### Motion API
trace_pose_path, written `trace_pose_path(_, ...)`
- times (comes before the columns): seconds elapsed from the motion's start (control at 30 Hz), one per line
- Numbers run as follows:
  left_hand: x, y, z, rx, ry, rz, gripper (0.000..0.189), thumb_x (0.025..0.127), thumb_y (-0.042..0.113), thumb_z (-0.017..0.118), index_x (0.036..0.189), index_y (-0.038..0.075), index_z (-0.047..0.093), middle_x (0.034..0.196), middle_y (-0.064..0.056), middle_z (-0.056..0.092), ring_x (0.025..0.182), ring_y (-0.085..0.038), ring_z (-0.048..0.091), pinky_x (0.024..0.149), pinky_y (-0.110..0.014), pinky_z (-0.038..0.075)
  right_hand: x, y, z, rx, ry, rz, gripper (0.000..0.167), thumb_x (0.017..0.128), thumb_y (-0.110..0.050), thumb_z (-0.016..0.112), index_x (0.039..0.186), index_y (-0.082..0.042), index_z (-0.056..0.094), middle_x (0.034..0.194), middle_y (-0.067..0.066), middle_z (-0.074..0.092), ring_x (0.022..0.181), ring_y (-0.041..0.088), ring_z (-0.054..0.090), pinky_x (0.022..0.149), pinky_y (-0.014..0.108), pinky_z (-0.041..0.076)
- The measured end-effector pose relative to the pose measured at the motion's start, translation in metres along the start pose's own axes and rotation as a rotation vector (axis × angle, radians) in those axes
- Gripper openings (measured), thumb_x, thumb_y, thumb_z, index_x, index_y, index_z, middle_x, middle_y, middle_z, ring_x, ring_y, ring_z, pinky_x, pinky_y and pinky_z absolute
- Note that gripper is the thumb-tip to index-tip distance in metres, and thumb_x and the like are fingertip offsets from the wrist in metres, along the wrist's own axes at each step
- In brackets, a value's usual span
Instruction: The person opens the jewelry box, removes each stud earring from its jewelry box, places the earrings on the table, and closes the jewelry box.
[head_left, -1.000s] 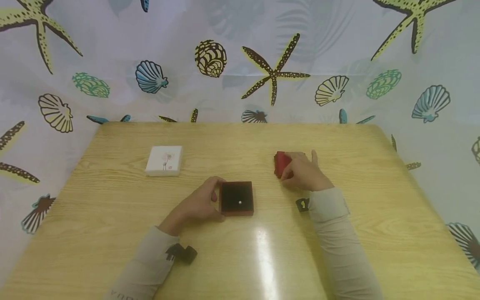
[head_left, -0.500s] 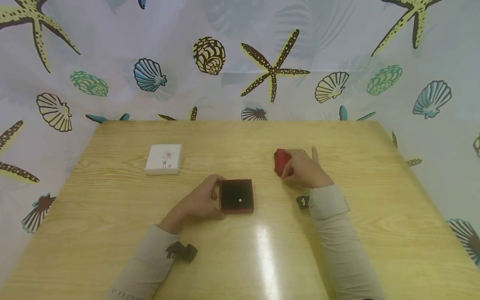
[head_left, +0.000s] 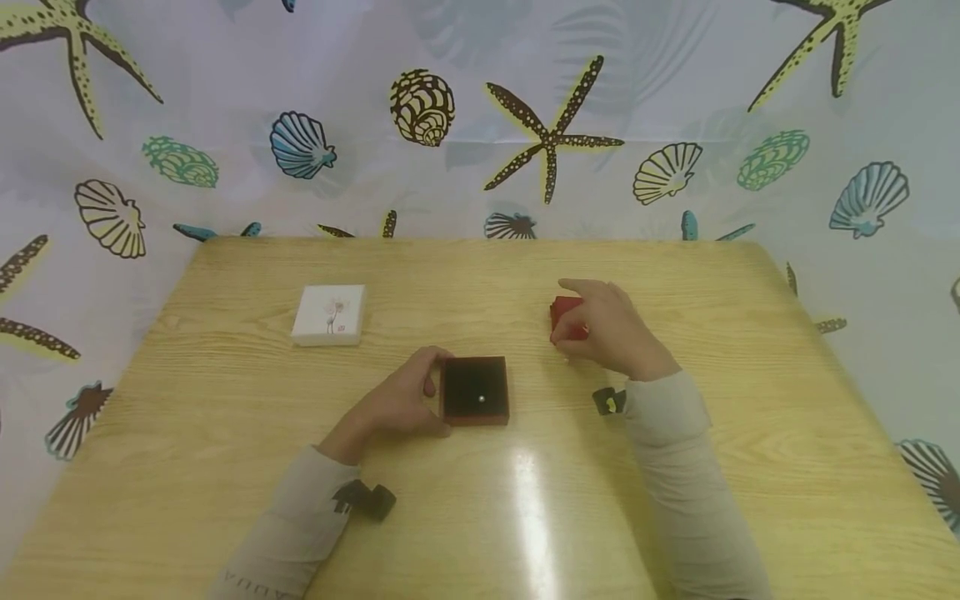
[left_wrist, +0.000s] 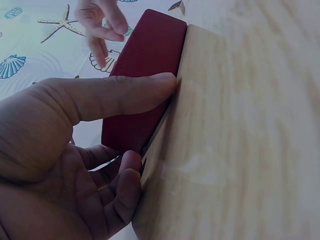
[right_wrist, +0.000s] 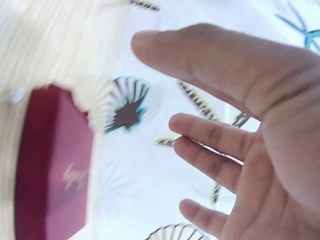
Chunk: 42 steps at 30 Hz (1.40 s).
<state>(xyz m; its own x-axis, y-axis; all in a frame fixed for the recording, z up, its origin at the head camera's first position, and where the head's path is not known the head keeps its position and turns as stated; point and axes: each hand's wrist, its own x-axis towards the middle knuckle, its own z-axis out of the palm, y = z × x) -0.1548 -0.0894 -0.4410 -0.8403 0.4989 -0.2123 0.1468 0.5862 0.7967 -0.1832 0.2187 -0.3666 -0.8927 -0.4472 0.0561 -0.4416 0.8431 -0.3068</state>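
My left hand (head_left: 405, 398) grips the open dark red jewelry box (head_left: 476, 421) by its left side. In the left wrist view its thumb lies along the outer wall of this box (left_wrist: 145, 55), with curled fingers at the other side. Inside is a black lining (head_left: 468, 377) with one small pearl-like bead (head_left: 481, 398). My right hand (head_left: 613, 329) hovers over a red box-like piece (head_left: 566, 308), partly covering it in the head view. In the right wrist view that piece, with its notched edge and gold mark (right_wrist: 75, 175), stands apart from the spread thumb and fingers. Nothing shows between them.
A white square box (head_left: 330, 312) with a flower print sits at the back left of the wooden table (head_left: 457, 275). A small shiny spot (right_wrist: 17, 94) shows beside the red piece in the right wrist view. Behind the table hangs a shell-and-starfish cloth (head_left: 480, 108).
My right hand has risen off the near edge of the red piece, and its fingers have shifted. The left hand and the open box have stayed put.
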Motion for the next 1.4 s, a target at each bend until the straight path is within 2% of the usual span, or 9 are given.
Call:
trace_pose_path(0.13,0.0,0.0,0.0,0.002,0.005,0.007,0.093,0.061,0.007,0.089,0.141,0.007,0.042,0.123,-0.01,0.051,0.097,-0.022,0.049,0.078,-0.03,0.043,0.001,-0.017,-0.003,0.017,0.018,-0.069,0.003,0.082,-0.014,0.079,0.084,-0.014,0.079,0.145,0.022,0.054,0.134,0.043,0.049,0.11,0.062,0.038)
trace_pose_path(0.23,-0.001,0.0,0.0,-0.001,0.005,-0.003,0.093,0.061,0.007,0.089,0.141,0.008,0.042,0.123,-0.009,0.051,0.098,-0.022,0.049,0.078,-0.03,0.043,0.003,-0.028,0.001,0.027,0.015,-0.108,0.007,0.082,-0.014,0.078,0.089,-0.012,0.079,0.143,0.02,0.056,0.113,0.036,0.061,0.102,0.053,0.047)
trace_pose_path(0.37,-0.001,0.0,0.0,-0.002,0.004,-0.01,0.094,0.061,0.008,0.089,0.142,0.009,0.041,0.124,-0.009,0.051,0.099,-0.022,0.049,0.079,-0.03,0.043,0.006,-0.039,0.009,0.011,0.014,-0.162,0.006,0.081,-0.015,0.079,0.086,-0.014,0.078,0.14,0.017,0.059,0.108,0.033,0.065,0.098,0.047,0.05)
trace_pose_path(0.47,-0.001,0.0,0.0,0.0,0.01,-0.004,0.094,0.061,0.008,0.089,0.141,0.008,0.042,0.122,-0.009,0.052,0.098,-0.022,0.049,0.079,-0.03,0.043,0.007,-0.047,0.014,-0.003,0.0,-0.19,0.006,0.079,-0.016,0.08,0.085,-0.016,0.077,0.139,0.016,0.06,0.124,0.036,0.06,0.104,0.051,0.047)
trace_pose_path(0.63,-0.001,0.003,-0.001,0.003,0.01,-0.001,0.092,0.061,0.009,0.089,0.141,0.008,0.042,0.12,-0.009,0.052,0.097,-0.022,0.049,0.079,-0.031,0.043,0.01,-0.06,0.025,-0.036,-0.034,-0.232,0.007,0.079,-0.018,0.082,0.084,-0.019,0.078,0.139,0.015,0.061,0.13,0.035,0.056,0.106,0.056,0.043)
trace_pose_path(0.87,-0.001,0.003,-0.003,0.017,-0.005,0.009,0.092,0.063,0.01,0.089,0.141,0.008,0.041,0.125,-0.009,0.051,0.098,-0.021,0.049,0.078,-0.03,0.043,0.01,-0.077,0.035,-0.069,-0.08,-0.246,0.009,0.078,-0.02,0.084,0.081,-0.022,0.077,0.142,0.013,0.058,0.135,0.032,0.052,0.107,0.056,0.041)
trace_pose_path(1.0,-0.001,0.003,-0.003,0.017,-0.009,0.013,0.091,0.063,0.01,0.089,0.141,0.008,0.041,0.127,-0.009,0.051,0.098,-0.022,0.049,0.078,-0.03,0.043,0.009,-0.083,0.039,-0.088,-0.094,-0.252,0.009,0.078,-0.022,0.084,0.083,-0.022,0.077,0.143,0.012,0.058,0.137,0.031,0.05,0.111,0.053,0.037)
trace_pose_path(1.4,-0.001,0.001,-0.004,0.022,-0.015,-0.001,0.091,0.066,0.012,0.089,0.143,0.01,0.04,0.131,-0.008,0.051,0.099,-0.022,0.05,0.076,-0.03,0.044,0.014,-0.086,0.05,-0.092,-0.161,-0.229,0.008,0.079,-0.019,0.081,0.086,-0.021,0.078,0.145,0.011,0.055,0.141,0.028,0.046,0.116,0.055,0.032)
